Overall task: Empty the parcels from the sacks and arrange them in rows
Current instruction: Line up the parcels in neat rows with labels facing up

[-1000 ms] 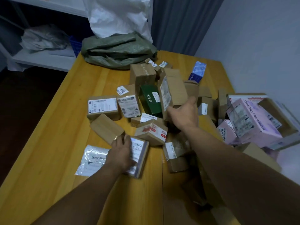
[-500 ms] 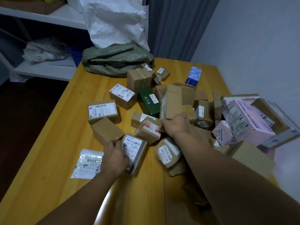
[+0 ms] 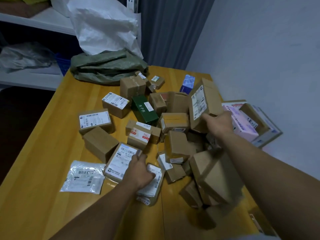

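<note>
right hand (image 3: 219,124) grips a raised carton (image 3: 201,103) by its lower end; left hand (image 3: 139,173) clasps a labelled box (image 3: 119,160) by its edge. cardboard looks stiff, light; take opposite faces.

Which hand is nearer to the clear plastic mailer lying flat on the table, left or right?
Left. The left hand touches a labelled box lying beside the mailer; the right hand grips a cardboard box farther right, over the pile.

Reaching forward, the left hand (image 3: 140,174) clasps a labelled parcel (image 3: 121,160); the right hand (image 3: 218,123) grips a tilted box (image 3: 202,101) higher up.
</note>
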A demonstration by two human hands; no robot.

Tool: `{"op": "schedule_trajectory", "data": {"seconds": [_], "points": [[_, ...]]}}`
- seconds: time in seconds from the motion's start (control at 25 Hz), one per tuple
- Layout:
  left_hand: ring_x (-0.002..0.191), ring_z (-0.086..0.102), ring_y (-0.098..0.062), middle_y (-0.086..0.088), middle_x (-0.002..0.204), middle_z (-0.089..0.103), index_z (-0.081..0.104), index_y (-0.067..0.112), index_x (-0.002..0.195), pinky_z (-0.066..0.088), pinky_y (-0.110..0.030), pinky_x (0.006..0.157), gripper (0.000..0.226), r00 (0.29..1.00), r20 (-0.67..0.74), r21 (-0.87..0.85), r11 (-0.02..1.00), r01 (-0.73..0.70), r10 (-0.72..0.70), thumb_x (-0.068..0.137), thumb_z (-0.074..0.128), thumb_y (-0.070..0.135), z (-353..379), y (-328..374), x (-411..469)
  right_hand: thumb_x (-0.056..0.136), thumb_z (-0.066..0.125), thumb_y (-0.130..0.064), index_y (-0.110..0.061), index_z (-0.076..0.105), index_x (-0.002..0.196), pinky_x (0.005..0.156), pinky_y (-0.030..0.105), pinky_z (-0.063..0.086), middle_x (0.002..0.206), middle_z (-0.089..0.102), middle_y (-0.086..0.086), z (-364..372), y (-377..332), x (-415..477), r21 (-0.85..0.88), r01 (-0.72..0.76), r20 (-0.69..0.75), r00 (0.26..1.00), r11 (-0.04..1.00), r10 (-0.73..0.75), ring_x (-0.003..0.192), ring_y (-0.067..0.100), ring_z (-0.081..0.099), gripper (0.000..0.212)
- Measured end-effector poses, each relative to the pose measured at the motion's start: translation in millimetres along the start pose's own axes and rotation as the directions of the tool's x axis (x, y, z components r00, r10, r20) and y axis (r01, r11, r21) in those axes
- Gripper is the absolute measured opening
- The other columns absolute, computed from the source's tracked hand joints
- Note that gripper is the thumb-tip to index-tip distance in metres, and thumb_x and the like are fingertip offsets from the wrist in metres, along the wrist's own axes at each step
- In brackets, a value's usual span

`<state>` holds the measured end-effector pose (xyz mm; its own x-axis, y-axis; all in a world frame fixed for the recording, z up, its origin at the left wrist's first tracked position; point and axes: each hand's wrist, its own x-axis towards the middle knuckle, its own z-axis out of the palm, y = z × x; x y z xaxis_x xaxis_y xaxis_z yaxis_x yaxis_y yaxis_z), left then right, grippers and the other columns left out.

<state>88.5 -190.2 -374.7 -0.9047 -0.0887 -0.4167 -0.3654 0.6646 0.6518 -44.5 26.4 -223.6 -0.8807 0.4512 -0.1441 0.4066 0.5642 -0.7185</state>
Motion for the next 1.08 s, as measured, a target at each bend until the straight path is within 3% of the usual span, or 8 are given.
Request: {"op": "schedule_trajectory", "data": {"seconds": [0.16,0.24,0.36,0.44,0.64,0.8,0.92,1.08], "points": [[0.123,0.050,-0.032,-0.010,0.139,0.043,0.048,0.018,0.135,0.044,-0.045,0.104,0.051,0.997,-0.081,-0.123,0.992,-0.027,0.017,0.090,0.065,0.035,-10.3,31.1,3.4,0.073,0.077,-0.031,-0.007,0.059,0.114,0.078,0.046,0.063,0.098,0.068,0.004,-10.3,3.6,-12.5,0.133,-0.107,0.188,0.979,0.985,0.081,0.084,0.020,0.069,0.052],[0.119,0.054,-0.030,-0.008,0.134,0.053,0.051,0.017,0.135,0.046,-0.046,0.102,0.050,0.994,-0.110,-0.307,0.951,-0.023,-0.012,0.093,0.062,0.040,-26.7,48.1,0.0,0.081,0.073,-0.023,-0.007,0.062,0.113,0.074,0.044,0.064,0.102,0.072,0.007,-10.9,1.0,-29.7,0.246,-0.188,0.328,0.939,0.951,0.101,0.084,0.021,0.074,0.037],[0.115,0.059,-0.027,-0.006,0.126,0.063,0.055,0.023,0.133,0.049,-0.052,0.099,0.052,0.997,0.052,-0.750,0.657,0.076,-0.056,0.092,0.057,0.056,-47.7,70.6,-12.1,0.089,0.069,-0.020,-0.012,0.060,0.120,0.075,0.041,0.063,0.110,0.075,0.013,-7.7,-0.4,-60.9,0.346,-0.350,0.581,0.808,0.871,0.094,0.090,0.029,0.076,0.033],[0.108,0.065,-0.025,-0.004,0.116,0.071,0.063,0.026,0.126,0.054,-0.050,0.093,0.046,0.987,0.159,-0.866,0.484,0.128,0.023,0.092,0.056,0.058,-56.8,83.1,-20.1,0.093,0.066,-0.018,-0.013,0.060,0.118,0.081,0.043,0.061,0.107,0.076,0.015,-7.0,-0.3,-77.3,0.336,-0.386,0.682,0.729,0.859,0.061,0.093,0.032,0.075,0.027],[0.087,0.071,-0.020,-0.005,0.100,0.077,0.062,0.016,0.114,0.055,-0.029,0.060,0.030,0.998,0.063,-0.901,0.431,0.060,-0.008,0.089,0.071,0.029,-68.0,100.7,-27.8,0.092,0.069,-0.031,-0.020,0.063,0.115,0.087,0.045,0.061,0.100,0.076,0.009,-18.5,-2.4,-85.2,0.205,-0.247,0.690,0.722,0.947,0.039,0.092,0.025,0.075,0.026],[0.085,0.069,-0.018,-0.005,0.102,0.077,0.068,0.015,0.118,0.052,-0.030,0.066,0.031,0.999,0.050,-0.914,0.403,0.049,-0.008,0.090,0.068,0.029,-71.6,97.6,-29.3,0.089,0.071,-0.044,-0.020,0.061,0.120,0.086,0.045,0.061,0.109,0.069,0.006,-7.7,-6.3,-82.7,0.167,-0.186,0.679,0.734,0.968,0.024,0.100,0.025,0.069,0.040],[0.072,0.070,-0.013,-0.002,0.085,0.076,0.064,0.017,0.122,0.052,-0.026,0.059,0.034,0.996,-0.024,-0.933,0.360,0.010,-0.091,0.092,0.065,0.034,-75.2,85.3,-30.8,0.081,0.077,-0.054,-0.025,0.055,0.132,0.086,0.045,0.061,0.115,0.062,0.002,20.7,-15.1,-90.5,0.193,-0.261,0.761,0.648,0.946,0.023,0.106,0.030,0.067,0.063],[0.104,0.070,-0.025,-0.009,0.111,0.074,0.061,0.017,0.127,0.055,-0.035,0.079,0.048,0.991,-0.022,-0.909,0.416,0.035,-0.131,0.087,0.069,0.041,-77.0,54.2,-41.5,0.081,0.080,-0.045,-0.025,0.064,0.119,0.091,0.049,0.058,0.100,0.072,0.000,55.7,-22.8,-115.7,0.216,-0.217,0.812,0.582,0.952,-0.052,0.095,0.021,0.070,0.046]]}}
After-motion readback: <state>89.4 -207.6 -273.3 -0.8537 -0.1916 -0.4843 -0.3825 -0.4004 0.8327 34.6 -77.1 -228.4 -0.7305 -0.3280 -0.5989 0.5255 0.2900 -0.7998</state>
